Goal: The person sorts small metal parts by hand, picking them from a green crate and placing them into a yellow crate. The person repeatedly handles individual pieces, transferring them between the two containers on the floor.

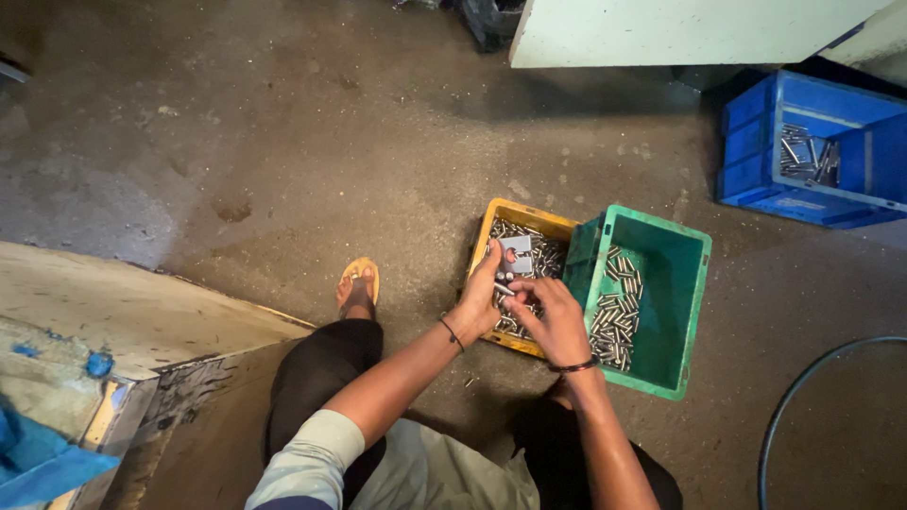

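A yellow bin (525, 217) full of small metal pins sits on the floor in front of me. My left hand (483, 297) reaches into it and grips a small grey flat gauge block (516, 253) above the pins. Beside it, my right hand (553, 319) pinches one metal pin (504, 290) by its end, its tip close to the block. A green bin (676, 283) leans against the yellow one on the right, with a heap of the same pins (616, 319) along its left side.
A blue crate (756, 142) holding several metal pins stands at the upper right, under a white machine panel (680, 28). A concrete block (123, 312) lies at the left. A dark hose (789, 406) curves at the lower right. My sandalled foot (358, 288) rests left of the yellow bin.
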